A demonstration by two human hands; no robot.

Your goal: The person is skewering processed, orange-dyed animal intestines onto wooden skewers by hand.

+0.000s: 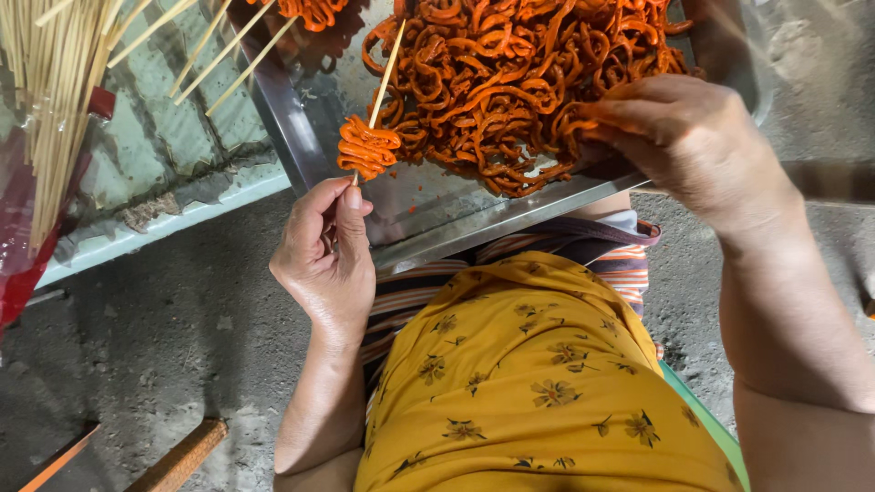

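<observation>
Floor [155, 346]: rough grey concrete, below and left of the hands. Pale green ledge [164, 146], paint flaking, upper left. Wooden stick [178, 460] on floor, lower left. Even daylight.

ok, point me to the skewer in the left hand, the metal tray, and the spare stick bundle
skewer [385, 73], head view, bare stick above the threaded orange strips
metal tray [474, 221], head view, near rim
stick bundle [50, 100], head view, middle of the bamboo sticks at far left
</observation>
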